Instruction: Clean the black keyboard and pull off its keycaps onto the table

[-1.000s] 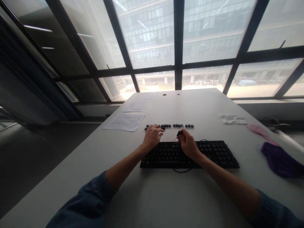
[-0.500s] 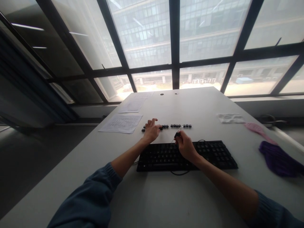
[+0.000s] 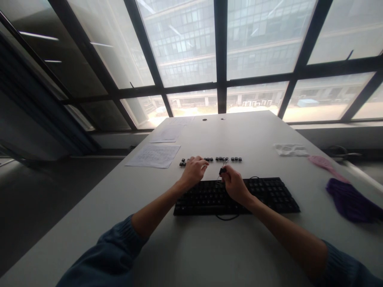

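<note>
A black keyboard lies on the white table, with a broken row of loose black keycaps beyond it. My right hand is over the keyboard's upper edge, closed around the black grip of a wire keycap puller. The puller's wire loops stick out at both ends of the grip. Farther left, my left hand hovers between the row and the keyboard. Its fingers are bent, the thumb looks apart from the index finger, and I see nothing held. This hand hides part of the row.
Printed paper sheets lie along the table's left side. To the right are a white cloth, a pink item and a purple cloth. A cable loops out at the keyboard's front edge.
My left hand has come off the keycap row, moving slightly right and nearer to me, with its fingers now bent downward. The right hand has hardly moved and keeps hold of the puller.
</note>
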`<state>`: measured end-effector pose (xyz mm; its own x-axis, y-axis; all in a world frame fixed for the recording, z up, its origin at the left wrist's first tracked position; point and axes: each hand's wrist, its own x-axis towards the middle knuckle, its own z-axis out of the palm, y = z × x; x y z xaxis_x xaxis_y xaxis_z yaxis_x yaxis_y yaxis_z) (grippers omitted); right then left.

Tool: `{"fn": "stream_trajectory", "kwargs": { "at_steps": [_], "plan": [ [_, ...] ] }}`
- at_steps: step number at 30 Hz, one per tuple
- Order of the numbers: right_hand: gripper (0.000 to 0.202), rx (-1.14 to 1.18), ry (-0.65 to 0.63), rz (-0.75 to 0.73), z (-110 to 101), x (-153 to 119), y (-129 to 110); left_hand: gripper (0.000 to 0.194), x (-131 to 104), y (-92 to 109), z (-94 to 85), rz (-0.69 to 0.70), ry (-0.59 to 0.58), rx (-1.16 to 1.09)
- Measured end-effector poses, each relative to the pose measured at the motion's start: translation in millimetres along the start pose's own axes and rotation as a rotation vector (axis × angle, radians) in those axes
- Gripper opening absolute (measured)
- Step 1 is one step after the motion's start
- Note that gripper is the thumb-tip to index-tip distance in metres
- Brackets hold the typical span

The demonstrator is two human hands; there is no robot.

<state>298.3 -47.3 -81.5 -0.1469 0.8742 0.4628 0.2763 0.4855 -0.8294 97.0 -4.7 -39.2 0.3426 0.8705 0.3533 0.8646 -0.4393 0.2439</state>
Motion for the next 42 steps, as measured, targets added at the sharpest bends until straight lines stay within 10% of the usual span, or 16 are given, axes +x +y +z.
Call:
{"fn": "stream_trajectory", "kwargs": {
  "at_steps": [7, 15, 42],
  "plan": [
    [0.013, -0.06, -0.124, -0.056, 5.8, -1.7, -6.5, 0.019, -46.9, 32.2, 4.1, 0.053, -0.168, -0.253],
    [0.015, -0.136, -0.241, -0.173, 6.7, -9.4, -5.8, 0.012, -48.3, 30.5, 23.6, 0.048, -0.187, -0.372],
    [0.009, -0.065, 0.017, 0.02, 7.9, -5.2, 4.8, 0.024, -59.5, 42.3, 24.1, 0.126, 0.066, -0.179]
  ]
}}
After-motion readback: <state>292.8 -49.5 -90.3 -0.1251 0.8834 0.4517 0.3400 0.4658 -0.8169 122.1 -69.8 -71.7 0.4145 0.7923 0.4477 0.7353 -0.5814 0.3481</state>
